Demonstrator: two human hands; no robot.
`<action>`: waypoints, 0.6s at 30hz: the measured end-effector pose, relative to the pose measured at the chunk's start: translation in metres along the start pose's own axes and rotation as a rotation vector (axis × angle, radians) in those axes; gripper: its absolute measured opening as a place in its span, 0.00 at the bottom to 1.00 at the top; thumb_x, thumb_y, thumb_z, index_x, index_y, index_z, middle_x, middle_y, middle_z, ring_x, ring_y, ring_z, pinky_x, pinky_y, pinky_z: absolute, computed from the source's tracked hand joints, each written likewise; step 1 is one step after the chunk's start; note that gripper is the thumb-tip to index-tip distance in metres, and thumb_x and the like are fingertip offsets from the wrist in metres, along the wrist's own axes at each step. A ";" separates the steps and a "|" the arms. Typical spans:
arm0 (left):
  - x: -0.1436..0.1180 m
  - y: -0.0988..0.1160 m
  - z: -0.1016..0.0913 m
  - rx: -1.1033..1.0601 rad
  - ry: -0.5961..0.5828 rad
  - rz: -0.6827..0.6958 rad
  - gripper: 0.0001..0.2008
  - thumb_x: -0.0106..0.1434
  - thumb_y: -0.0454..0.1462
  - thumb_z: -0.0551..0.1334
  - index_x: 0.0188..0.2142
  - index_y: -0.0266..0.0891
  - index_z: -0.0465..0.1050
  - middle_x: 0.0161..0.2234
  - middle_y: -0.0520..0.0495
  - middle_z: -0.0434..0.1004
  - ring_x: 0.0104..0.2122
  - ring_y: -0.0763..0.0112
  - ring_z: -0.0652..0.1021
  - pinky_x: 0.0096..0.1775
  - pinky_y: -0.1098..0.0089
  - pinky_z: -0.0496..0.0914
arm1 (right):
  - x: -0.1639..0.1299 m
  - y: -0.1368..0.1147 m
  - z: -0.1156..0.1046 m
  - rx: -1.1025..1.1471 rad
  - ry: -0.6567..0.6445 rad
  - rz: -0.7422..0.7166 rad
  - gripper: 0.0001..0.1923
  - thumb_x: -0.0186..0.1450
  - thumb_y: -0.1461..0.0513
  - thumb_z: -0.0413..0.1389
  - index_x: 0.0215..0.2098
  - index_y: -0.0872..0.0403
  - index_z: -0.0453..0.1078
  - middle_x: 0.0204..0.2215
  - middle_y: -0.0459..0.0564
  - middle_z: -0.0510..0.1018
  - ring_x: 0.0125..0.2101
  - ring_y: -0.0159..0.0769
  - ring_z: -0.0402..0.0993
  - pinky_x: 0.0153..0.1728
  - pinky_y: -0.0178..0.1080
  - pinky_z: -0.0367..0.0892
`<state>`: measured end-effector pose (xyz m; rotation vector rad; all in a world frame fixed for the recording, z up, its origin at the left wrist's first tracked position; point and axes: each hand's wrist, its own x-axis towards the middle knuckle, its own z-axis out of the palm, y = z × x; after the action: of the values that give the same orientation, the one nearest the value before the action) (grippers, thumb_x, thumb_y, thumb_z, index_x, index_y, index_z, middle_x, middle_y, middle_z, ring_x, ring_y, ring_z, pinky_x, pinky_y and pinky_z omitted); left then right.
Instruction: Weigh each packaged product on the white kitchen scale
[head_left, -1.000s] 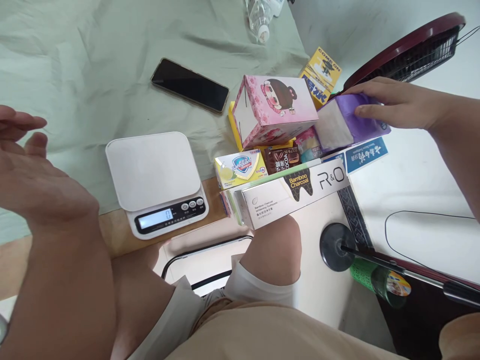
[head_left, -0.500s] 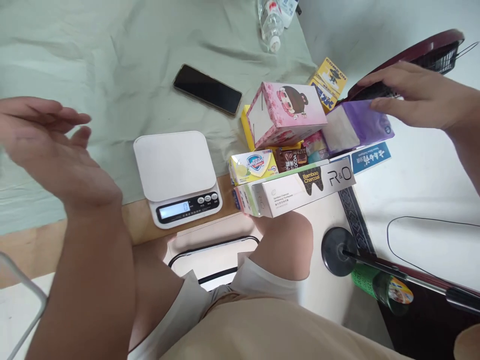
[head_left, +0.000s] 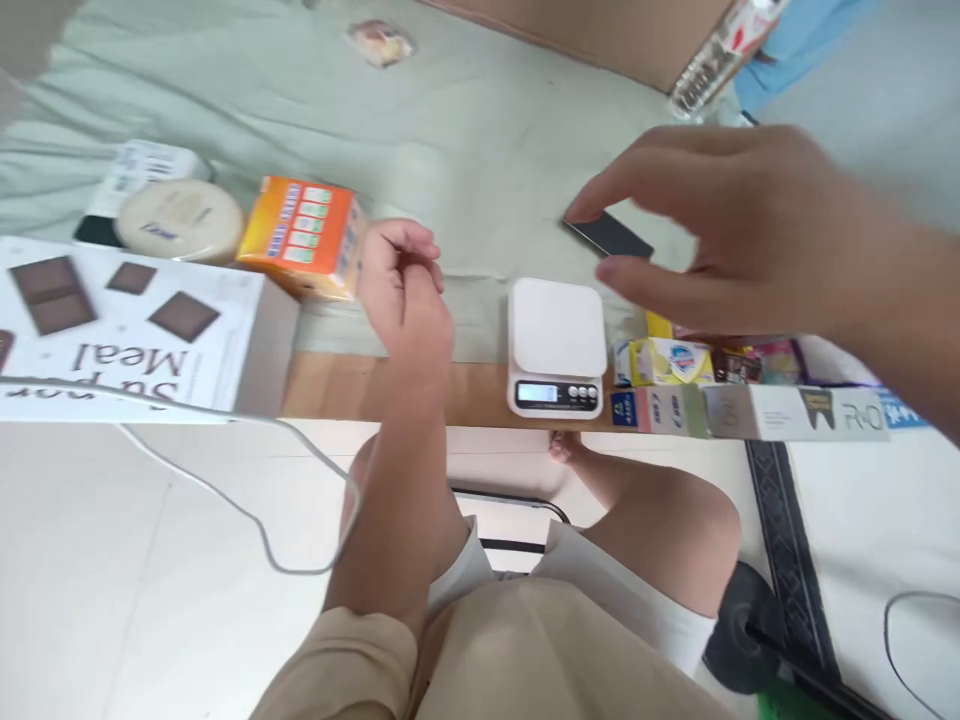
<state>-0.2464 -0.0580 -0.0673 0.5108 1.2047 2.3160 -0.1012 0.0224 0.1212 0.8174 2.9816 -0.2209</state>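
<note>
item: your left hand (head_left: 405, 285), fingers loosely curled, partly open, holding nothing; just right of the orange box (head_left: 300, 235), contact between them unclear.
item: your right hand (head_left: 739, 235), blurred, thumb and fingers spread wide with a gap between, holding nothing; raised over the right part of the table, partly covering the goods there.
item: white scale (head_left: 558, 325), at the table's front edge between your hands, display lit, digits too small to read.
item: dark phone (head_left: 616, 238), flat on the green cloth (head_left: 480, 150), beyond the scale to the right, behind your right fingertips.
item: yellow-and-white box (head_left: 675, 362), right of the scale, behind the long white carton (head_left: 780, 412).
item: round cream container (head_left: 180, 220), left of the orange box.
item: large white box (head_left: 127, 330), printed with brown squares, front left.
</note>
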 end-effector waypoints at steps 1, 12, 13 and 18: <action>0.002 0.004 -0.008 -0.027 0.034 -0.008 0.16 0.61 0.19 0.53 0.28 0.39 0.69 0.24 0.53 0.66 0.21 0.79 0.64 0.27 0.66 0.55 | 0.022 -0.011 0.013 -0.052 -0.072 -0.079 0.24 0.62 0.49 0.54 0.55 0.45 0.73 0.48 0.47 0.78 0.43 0.39 0.77 0.48 0.49 0.70; 0.029 0.037 -0.086 -0.235 0.327 -0.273 0.13 0.68 0.37 0.50 0.33 0.41 0.72 0.34 0.46 0.75 0.38 0.69 0.76 0.44 0.68 0.70 | 0.193 -0.106 0.136 -0.101 -0.416 -0.029 0.52 0.56 0.53 0.67 0.73 0.42 0.50 0.69 0.54 0.56 0.65 0.53 0.63 0.61 0.56 0.69; 0.029 0.038 -0.092 -0.261 0.316 -0.314 0.13 0.69 0.39 0.50 0.34 0.41 0.71 0.36 0.46 0.75 0.40 0.69 0.77 0.46 0.68 0.71 | 0.200 -0.108 0.144 -0.107 -0.441 -0.027 0.53 0.56 0.52 0.68 0.73 0.41 0.49 0.70 0.55 0.55 0.66 0.54 0.61 0.62 0.57 0.67; 0.028 0.038 -0.110 -0.286 0.253 -0.392 0.10 0.68 0.39 0.52 0.35 0.42 0.72 0.38 0.47 0.74 0.44 0.68 0.75 0.52 0.66 0.68 | 0.216 -0.107 0.170 -0.085 -0.449 0.047 0.53 0.57 0.52 0.69 0.74 0.43 0.49 0.68 0.59 0.55 0.66 0.56 0.60 0.62 0.58 0.66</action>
<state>-0.3359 -0.1333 -0.0930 -0.1152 0.9517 2.1953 -0.3411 0.0151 -0.0500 0.7148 2.5317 -0.2374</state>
